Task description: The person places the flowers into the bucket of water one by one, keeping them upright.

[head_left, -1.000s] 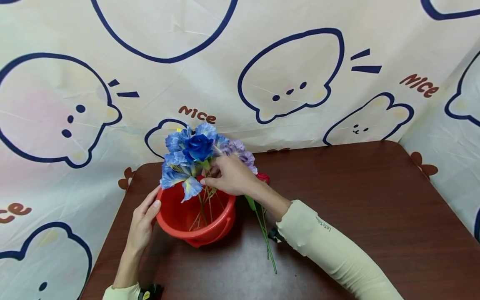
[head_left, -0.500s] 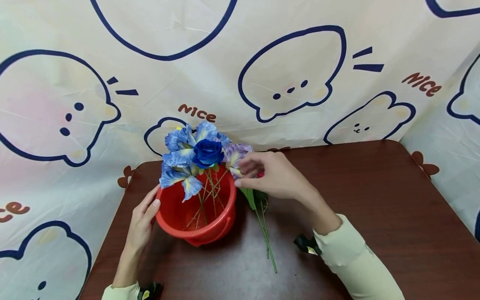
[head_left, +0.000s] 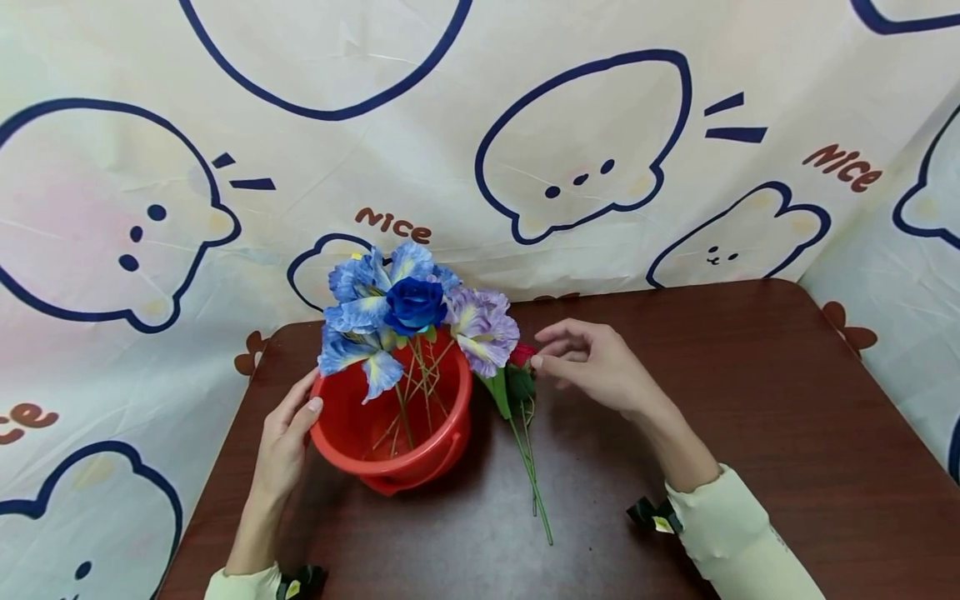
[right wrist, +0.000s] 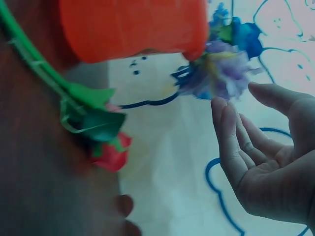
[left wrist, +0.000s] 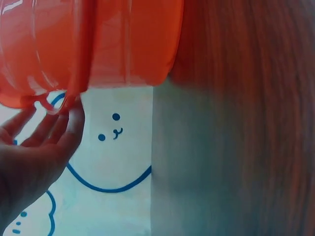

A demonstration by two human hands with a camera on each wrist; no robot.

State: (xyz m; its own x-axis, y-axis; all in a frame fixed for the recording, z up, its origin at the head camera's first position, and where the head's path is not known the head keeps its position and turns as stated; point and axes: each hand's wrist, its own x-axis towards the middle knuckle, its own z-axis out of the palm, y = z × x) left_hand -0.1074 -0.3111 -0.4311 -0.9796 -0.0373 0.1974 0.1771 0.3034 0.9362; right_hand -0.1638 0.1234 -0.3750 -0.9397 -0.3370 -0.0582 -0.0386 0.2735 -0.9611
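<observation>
A red plastic bucket (head_left: 390, 467) stands on the left of the table, holding pale blue irises (head_left: 360, 312), a dark blue rose (head_left: 416, 305) and a purple-and-yellow iris (head_left: 483, 329) that leans over its right side. My left hand (head_left: 281, 446) holds the bucket's left rim, thumb on top and fingers outside; the left wrist view shows fingers (left wrist: 71, 120) at the rim. To the right of the bucket, my right hand (head_left: 600, 367) hovers with loosely bent fingers and nothing in them. Nearest to it lies a red rose (head_left: 522, 357) with green leaves, partly behind the purple iris.
Green stems (head_left: 534, 479) stretch along the brown table (head_left: 697, 392) toward its front, right of the bucket. A cartoon-printed cloth (head_left: 420, 167) hangs behind the table and along its sides.
My right hand has let go of the flowers in the bucket and moved right, near the red rose. The dark blue rose has settled slightly right and lower. My left hand stays on the rim.
</observation>
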